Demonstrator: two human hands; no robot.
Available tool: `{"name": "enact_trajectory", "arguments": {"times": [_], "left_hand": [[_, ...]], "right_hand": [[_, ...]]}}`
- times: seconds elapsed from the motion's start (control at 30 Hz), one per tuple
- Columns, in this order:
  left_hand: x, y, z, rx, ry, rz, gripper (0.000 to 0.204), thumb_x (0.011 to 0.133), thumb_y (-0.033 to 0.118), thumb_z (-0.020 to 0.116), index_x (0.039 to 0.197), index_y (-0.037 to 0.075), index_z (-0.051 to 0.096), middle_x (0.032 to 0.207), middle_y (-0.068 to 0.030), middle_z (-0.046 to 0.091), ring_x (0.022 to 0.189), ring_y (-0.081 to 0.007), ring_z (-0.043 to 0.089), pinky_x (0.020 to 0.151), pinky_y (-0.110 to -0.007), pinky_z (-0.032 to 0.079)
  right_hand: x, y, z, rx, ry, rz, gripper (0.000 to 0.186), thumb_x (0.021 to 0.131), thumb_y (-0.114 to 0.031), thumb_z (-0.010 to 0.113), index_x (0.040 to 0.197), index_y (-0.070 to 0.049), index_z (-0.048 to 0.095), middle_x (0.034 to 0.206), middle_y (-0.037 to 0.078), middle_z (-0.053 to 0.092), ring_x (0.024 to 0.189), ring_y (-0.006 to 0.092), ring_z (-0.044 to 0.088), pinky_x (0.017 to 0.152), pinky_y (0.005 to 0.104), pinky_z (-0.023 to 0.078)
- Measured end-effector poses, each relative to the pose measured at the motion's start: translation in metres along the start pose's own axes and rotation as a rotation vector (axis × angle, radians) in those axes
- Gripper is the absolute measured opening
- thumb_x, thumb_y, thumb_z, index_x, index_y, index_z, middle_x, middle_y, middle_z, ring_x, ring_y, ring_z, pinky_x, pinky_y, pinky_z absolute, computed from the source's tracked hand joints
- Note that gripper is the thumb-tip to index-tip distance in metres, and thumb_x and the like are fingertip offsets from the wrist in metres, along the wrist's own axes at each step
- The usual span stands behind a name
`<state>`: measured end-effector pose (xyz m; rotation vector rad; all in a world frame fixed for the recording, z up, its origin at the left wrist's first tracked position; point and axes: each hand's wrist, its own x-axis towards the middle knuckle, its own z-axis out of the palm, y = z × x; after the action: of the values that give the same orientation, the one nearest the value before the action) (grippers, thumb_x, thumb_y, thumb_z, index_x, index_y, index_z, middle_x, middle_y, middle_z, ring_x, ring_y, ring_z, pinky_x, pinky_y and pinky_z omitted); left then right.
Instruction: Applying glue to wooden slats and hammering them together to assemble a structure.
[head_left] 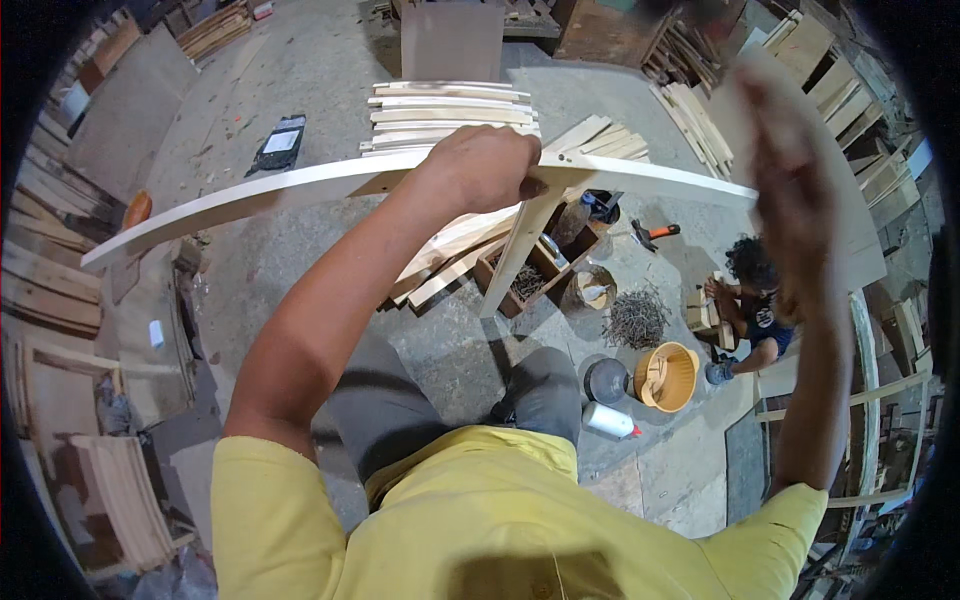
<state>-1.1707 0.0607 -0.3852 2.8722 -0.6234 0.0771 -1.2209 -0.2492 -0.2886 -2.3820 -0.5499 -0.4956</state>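
My left hand (pixel 485 168) is closed over a long pale wooden strip (pixel 270 188) that spans the view from left to right. Just right of that hand, a shorter wooden crosspiece (pixel 528 240) meets the strip and slants down toward the floor. Small dark marks show on the strip at this joint. My right hand (pixel 790 170) is raised near the strip's right end and smeared by motion. Its fingers cannot be made out, nor whether they hold anything.
Wooden slats (pixel 450 105) lie stacked ahead. On the floor are a wooden box (pixel 560 278) of nails, a nail pile (pixel 637 318), an orange-handled hammer (pixel 655 236), a yellow basket (pixel 668 400) and a white bottle (pixel 605 420). Another person (pixel 765 300) sits at right, hands on wooden pieces.
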Motion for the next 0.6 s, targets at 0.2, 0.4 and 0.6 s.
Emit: {"name": "enact_trajectory", "arguments": {"times": [0.2, 0.4, 0.6], "left_hand": [[-0.001, -0.002, 0.001, 0.023, 0.014, 0.022, 0.037, 0.091, 0.038, 0.068, 0.102, 0.003, 0.064, 0.098, -0.0193, 0.070, 0.096, -0.0381, 0.067, 0.086, -0.048, 0.052], [-0.001, 0.001, -0.006, -0.004, -0.028, -0.014, 0.038, 0.091, 0.038, 0.067, 0.103, 0.002, 0.064, 0.099, -0.0203, 0.070, 0.098, -0.0383, 0.066, 0.087, -0.049, 0.052], [-0.003, 0.002, -0.005, 0.007, -0.042, 0.005, 0.043, 0.093, 0.041, 0.066, 0.105, 0.000, 0.064, 0.101, -0.0219, 0.069, 0.099, -0.0379, 0.067, 0.088, -0.049, 0.052]], "right_hand": [[-0.003, -0.003, 0.029, 0.579, 0.025, -0.210, 0.041, 0.104, -0.018, 0.052, 0.144, -0.013, 0.047, 0.105, 0.005, 0.062, 0.074, 0.0110, 0.058, 0.064, 0.0233, 0.047], [-0.005, -0.018, 0.022, -0.110, -0.167, 0.061, 0.049, 0.103, -0.016, 0.054, 0.150, -0.021, 0.042, 0.099, 0.008, 0.065, 0.076, 0.0142, 0.056, 0.070, 0.0298, 0.049], [-0.001, -0.024, 0.040, 0.131, 0.157, 0.020, 0.048, 0.105, -0.016, 0.050, 0.151, -0.016, 0.038, 0.114, 0.018, 0.069, 0.093, 0.0213, 0.067, 0.080, 0.0349, 0.053]]}}
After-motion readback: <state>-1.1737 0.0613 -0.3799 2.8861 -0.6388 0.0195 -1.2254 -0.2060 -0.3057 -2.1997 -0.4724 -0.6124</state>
